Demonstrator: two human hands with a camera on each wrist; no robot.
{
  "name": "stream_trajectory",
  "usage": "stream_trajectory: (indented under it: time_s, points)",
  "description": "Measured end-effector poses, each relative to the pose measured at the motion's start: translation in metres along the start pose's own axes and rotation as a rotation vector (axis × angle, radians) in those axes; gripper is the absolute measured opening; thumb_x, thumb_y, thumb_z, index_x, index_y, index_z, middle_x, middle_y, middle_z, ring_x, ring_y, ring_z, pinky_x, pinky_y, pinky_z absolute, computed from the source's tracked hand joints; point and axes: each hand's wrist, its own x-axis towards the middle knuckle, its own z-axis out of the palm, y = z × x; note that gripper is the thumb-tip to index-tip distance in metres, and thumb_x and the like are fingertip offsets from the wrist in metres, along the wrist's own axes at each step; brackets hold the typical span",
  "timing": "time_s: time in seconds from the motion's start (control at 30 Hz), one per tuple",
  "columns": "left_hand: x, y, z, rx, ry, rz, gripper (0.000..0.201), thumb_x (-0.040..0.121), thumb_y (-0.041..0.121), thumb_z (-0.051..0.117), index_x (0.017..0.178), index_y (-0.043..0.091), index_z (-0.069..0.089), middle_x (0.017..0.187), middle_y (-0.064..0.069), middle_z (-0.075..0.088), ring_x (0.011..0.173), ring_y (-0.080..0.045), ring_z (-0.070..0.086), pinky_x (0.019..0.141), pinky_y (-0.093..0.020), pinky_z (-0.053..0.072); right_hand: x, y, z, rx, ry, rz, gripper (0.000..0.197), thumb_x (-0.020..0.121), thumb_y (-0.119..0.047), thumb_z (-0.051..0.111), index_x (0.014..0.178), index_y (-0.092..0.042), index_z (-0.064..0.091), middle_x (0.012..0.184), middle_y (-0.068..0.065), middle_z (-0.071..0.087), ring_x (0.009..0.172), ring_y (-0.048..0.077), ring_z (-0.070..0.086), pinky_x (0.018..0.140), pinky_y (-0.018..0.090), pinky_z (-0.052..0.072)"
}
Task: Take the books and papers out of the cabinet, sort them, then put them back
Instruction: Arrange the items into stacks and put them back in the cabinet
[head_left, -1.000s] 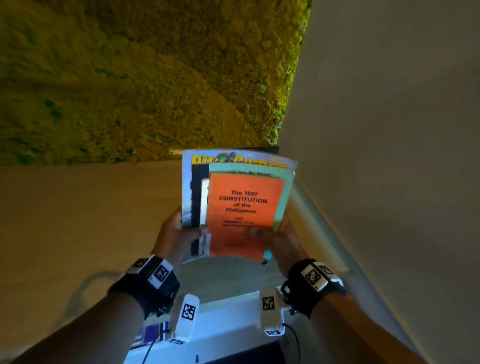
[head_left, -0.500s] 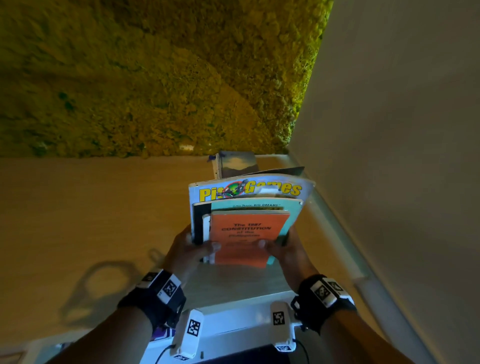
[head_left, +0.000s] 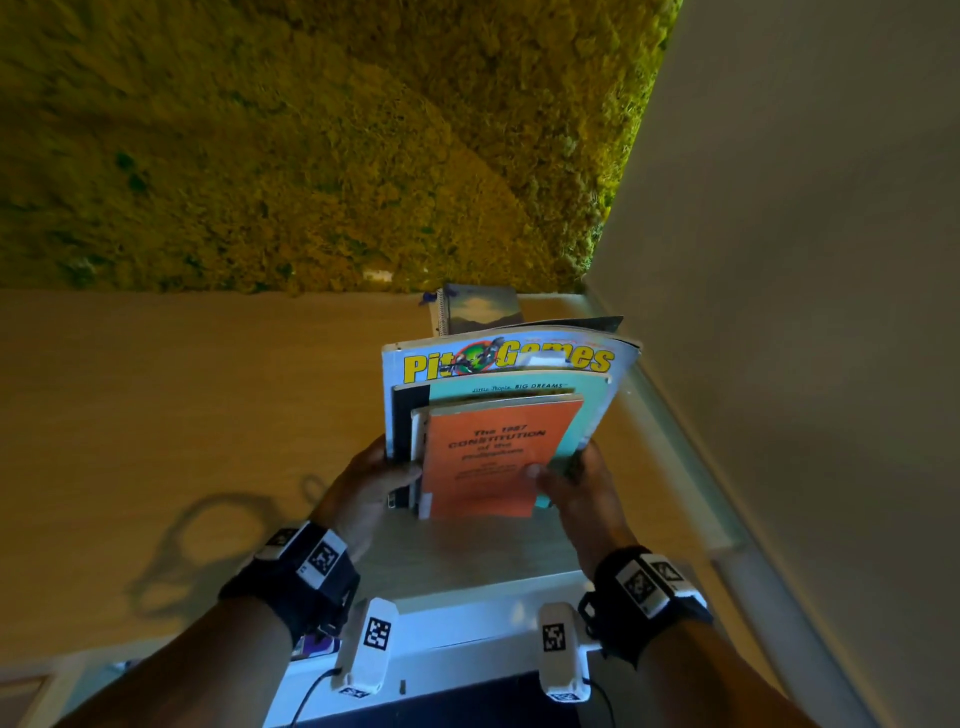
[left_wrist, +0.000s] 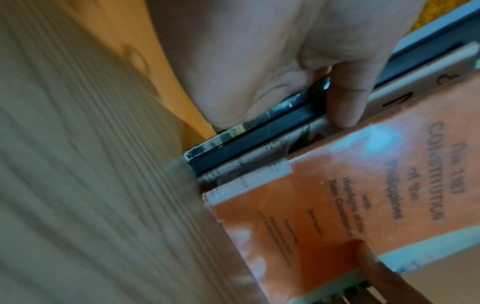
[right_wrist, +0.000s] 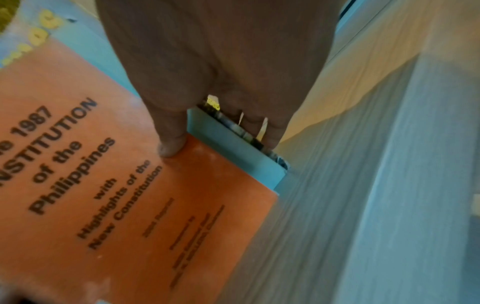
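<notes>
Both hands hold a stack of books upright over a grey wood-grain shelf (head_left: 467, 551). The front book is orange (head_left: 488, 462), titled "The 1987 Constitution of the Philippines". Behind it stand a teal book (head_left: 582, 410), a dark book (head_left: 402, 421) and a "Pit Games" magazine (head_left: 509, 356). My left hand (head_left: 363, 483) grips the stack's left edge, thumb (left_wrist: 348, 102) on the spines. My right hand (head_left: 576, 483) grips the right edge, thumb (right_wrist: 171, 144) on the orange cover (right_wrist: 130, 205). A spiral notebook (head_left: 478, 309) stands behind the stack.
A pale wall (head_left: 805, 312) rises close on the right with a light strip (head_left: 685, 447) along its foot. A wooden floor (head_left: 156, 415) spreads to the left, and yellow-green carpet (head_left: 311, 130) lies beyond it. A white cabinet edge (head_left: 467, 613) runs below my wrists.
The stack has come down and tipped toward upright with both hands still gripping it. The spiral notebook behind it has come into sight.
</notes>
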Motion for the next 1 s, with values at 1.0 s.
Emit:
stream_trajectory:
  time_s: [1.0]
  points:
    - [-0.160,0.019,0.047,-0.010,-0.007,-0.082,0.062,0.077,0.004,0.067,0.136,0.006,0.050,0.129,-0.016,0.067,0.119,-0.030,0.064,0.101,-0.044,0.049,-0.157,-0.035,-0.056,-0.058,-0.219,-0.019,0.050,0.080,-0.002,0.083,0.119,-0.010,0.054,0.110,0.012,0.077,0.095,0.027,0.074,0.075,0.037,0.060]
